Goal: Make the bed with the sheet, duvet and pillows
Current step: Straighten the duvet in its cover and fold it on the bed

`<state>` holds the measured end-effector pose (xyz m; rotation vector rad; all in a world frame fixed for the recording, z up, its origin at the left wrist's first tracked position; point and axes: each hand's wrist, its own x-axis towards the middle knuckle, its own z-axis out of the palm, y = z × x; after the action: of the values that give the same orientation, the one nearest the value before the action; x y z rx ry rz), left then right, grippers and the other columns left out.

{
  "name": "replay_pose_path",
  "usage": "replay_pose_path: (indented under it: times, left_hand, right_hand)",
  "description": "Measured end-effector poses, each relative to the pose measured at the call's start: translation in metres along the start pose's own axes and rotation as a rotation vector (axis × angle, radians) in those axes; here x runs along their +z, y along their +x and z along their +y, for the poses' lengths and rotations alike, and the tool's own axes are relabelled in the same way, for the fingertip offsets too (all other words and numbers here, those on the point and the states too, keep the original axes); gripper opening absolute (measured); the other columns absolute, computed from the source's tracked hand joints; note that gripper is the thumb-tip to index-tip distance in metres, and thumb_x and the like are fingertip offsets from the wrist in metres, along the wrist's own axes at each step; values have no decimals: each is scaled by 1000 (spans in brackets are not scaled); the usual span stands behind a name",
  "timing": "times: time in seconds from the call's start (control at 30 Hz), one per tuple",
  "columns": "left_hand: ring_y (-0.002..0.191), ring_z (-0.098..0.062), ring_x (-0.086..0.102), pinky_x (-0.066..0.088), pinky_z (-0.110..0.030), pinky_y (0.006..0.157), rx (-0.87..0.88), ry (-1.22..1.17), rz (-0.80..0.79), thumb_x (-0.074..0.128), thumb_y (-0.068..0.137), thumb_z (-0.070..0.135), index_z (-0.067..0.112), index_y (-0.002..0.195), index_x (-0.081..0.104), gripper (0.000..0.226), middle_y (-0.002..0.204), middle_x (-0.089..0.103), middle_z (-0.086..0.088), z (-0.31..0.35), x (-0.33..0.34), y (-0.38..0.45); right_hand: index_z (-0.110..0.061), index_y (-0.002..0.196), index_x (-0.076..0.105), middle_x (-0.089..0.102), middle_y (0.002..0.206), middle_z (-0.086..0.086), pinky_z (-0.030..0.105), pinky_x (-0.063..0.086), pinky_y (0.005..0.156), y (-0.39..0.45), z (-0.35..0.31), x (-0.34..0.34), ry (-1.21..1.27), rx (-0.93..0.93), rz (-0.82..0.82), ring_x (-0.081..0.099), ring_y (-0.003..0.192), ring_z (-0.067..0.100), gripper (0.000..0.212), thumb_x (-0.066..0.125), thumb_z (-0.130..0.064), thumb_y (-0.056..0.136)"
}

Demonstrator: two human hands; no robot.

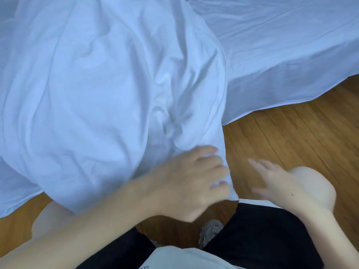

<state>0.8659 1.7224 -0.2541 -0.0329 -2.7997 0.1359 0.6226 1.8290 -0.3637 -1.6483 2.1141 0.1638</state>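
A bulky white duvet [101, 90] lies bunched over the bed's edge and hangs down to the floor on the left. My left hand [192, 177] grips the duvet's lower right corner, fingers curled into the cloth. My right hand [275, 181] hovers beside it over the floor, fingers spread and blurred, holding nothing. A flat white sheet [287, 55] covers the bed at the upper right, its hem hanging over the floor. No pillows are in view.
Wooden floor [291, 136] fills the lower right. My legs in black shorts [262, 235] and a grey shoe [211, 232] are at the bottom, close to the hanging duvet.
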Motion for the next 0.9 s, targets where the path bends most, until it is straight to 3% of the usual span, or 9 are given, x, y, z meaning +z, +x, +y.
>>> replay_pose_path:
  times: [0.1, 0.17, 0.27, 0.4, 0.5, 0.6, 0.67, 0.77, 0.9]
  left_hand:
    - [78, -28, 57, 42, -37, 94, 13, 6, 170, 51, 73, 8, 9, 79, 66, 16, 86, 65, -8, 10, -14, 1]
    - [90, -28, 57, 40, -39, 97, -100, 99, 265, 58, 74, 10, 10, 86, 66, 14, 101, 64, -10, -9, -29, -7]
    - [112, -33, 53, 31, -46, 106, -374, 320, 263, 57, 83, 14, 8, 102, 72, 25, 124, 61, -16, -50, -52, -22]
    - [133, -39, 36, 18, -54, 112, -631, 502, 4, 52, 90, 39, 14, 134, 52, 51, 145, 42, -19, -91, -43, -44]
    - [140, -37, 25, 13, -54, 114, -592, 555, -275, 45, 89, 48, 16, 149, 28, 70, 155, 24, -19, -101, -9, -76]
    - [145, -32, 15, 8, -49, 116, -534, 570, -352, 41, 90, 46, 15, 152, 16, 73, 159, 10, -15, -97, 12, -117]
    - [146, -29, 13, 11, -48, 116, -520, 552, -359, 44, 92, 42, 15, 151, 20, 69, 159, 10, -15, -86, 17, -142]
    - [142, -32, 25, 18, -48, 114, -473, 438, -321, 44, 94, 35, 13, 139, 48, 50, 153, 29, -17, -63, 18, -174]
    - [121, -40, 47, 25, -40, 112, -527, 368, 135, 57, 87, 18, 6, 113, 62, 29, 128, 55, -25, -54, -12, -177]
  right_hand:
    - [-14, 133, 52, 58, 126, 3, 28, 47, 88, 2, -22, -35, 383, -119, 691, 56, 115, 20, 50, 68, -15, 86]
    - [-13, 127, 55, 58, 120, -5, 16, 44, 88, 4, -47, -59, 710, -166, 863, 56, 110, 9, 37, 57, -23, 92]
    - [-28, 136, 39, 50, 132, -13, 12, 41, 92, 4, -93, -90, 1081, -222, 799, 50, 120, 2, 55, 50, -44, 85]
    - [-28, 151, 14, 34, 150, -11, 22, 35, 96, 33, -134, -106, 877, -145, 623, 37, 133, 5, 98, 67, -59, 73]
    - [-17, 124, 46, 64, 108, 3, 34, 46, 73, 69, -129, -77, 904, -14, 599, 61, 101, 24, 55, 70, -43, 82]
    - [-3, 101, 55, 64, 79, 19, 44, 48, 63, 84, -111, -29, 828, 30, 562, 61, 75, 37, 41, 67, -38, 85]
    - [-2, 100, 58, 65, 79, 18, 43, 49, 63, 87, -104, -19, 843, 27, 567, 61, 74, 35, 56, 59, -54, 79]
    - [-13, 109, 59, 65, 89, -3, 28, 47, 63, 90, -100, -25, 885, 78, 512, 63, 87, 23, 65, 56, -63, 67]
    - [-18, 142, 38, 50, 133, -2, 37, 42, 99, 82, -101, -46, 984, -98, 831, 49, 121, 13, 80, 65, -51, 74]
